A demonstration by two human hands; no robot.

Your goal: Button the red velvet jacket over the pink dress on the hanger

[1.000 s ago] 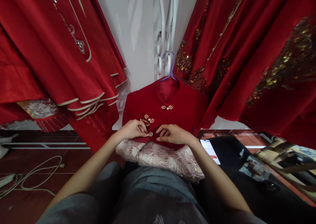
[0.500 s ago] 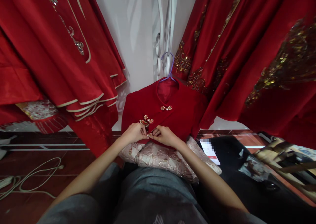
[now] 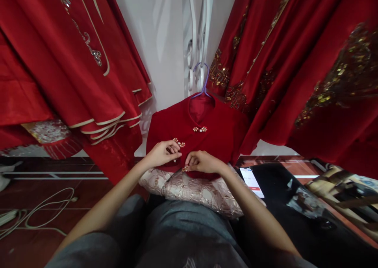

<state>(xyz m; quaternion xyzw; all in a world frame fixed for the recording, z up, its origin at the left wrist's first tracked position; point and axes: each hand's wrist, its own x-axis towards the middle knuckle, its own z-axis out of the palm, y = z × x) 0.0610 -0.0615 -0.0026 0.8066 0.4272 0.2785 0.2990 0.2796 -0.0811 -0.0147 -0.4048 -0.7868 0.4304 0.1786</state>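
Half a second ago both hands met at one spot on the garment's front. They have since drawn apart, the left hand (image 3: 161,154) going a little up and the right hand (image 3: 204,161) a little down.

Head view: a red jacket (image 3: 218,136) on a purple hanger (image 3: 202,81) lies across the person's lap, over a pale brocade skirt (image 3: 191,189). The left fingers (image 3: 174,153) are curled narrow, pinching the jacket's front flap just below the middle clasp (image 3: 179,143), a pearl fastening. The right fingers (image 3: 191,165) are closed tight on the lower clasp (image 3: 186,168) at the jacket's bottom edge. A collar clasp (image 3: 200,129) sits fastened under the neckline. A phone (image 3: 251,179) lies just right of the skirt, on dark cloth. Red gowns (image 3: 73,63) hang on both sides, and cables (image 3: 44,209) trail on the floor (image 3: 59,181) at the left.
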